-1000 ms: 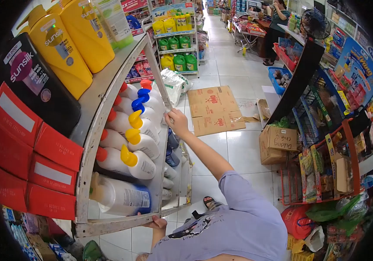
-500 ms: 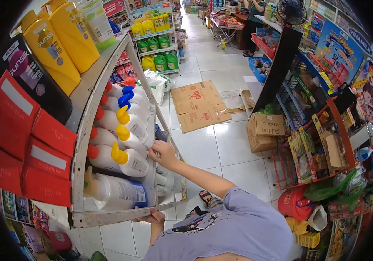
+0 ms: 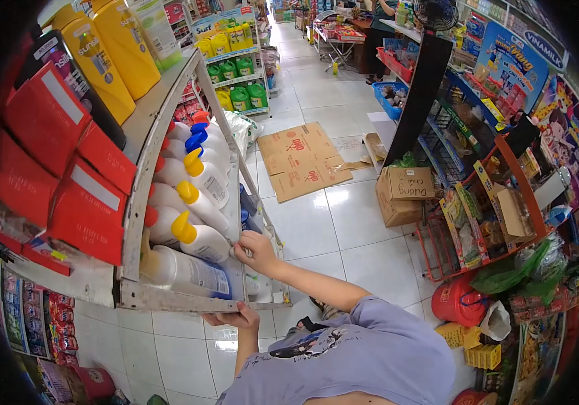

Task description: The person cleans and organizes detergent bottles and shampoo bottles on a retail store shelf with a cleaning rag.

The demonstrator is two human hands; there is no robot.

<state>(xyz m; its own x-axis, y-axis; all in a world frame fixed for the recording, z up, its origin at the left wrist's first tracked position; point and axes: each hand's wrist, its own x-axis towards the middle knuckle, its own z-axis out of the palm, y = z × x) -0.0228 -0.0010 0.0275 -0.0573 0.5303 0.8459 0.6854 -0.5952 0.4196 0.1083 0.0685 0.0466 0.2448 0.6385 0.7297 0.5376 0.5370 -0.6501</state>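
Note:
My right hand is closed at the side edge of the metal shelf, beside the front row of white pump bottles; a small pale thing between its fingertips is too small to make out. A white bottle with a yellow pump lies just left of it. Below the shelf's front corner, my left hand is palm up, with thumb and fingers against the lower edge. A large white bottle with a blue-edged label lies on the shelf above that hand.
Red boxes and yellow bottles stand on the upper shelf at left. Flattened cardboard lies on the tiled floor. At right are a carton, a red rack and a red bucket. A person stands far back.
The view has shifted, showing more of the red boxes. My right hand has moved along the shelf edge towards its front corner. My left hand stays under the shelf's front edge.

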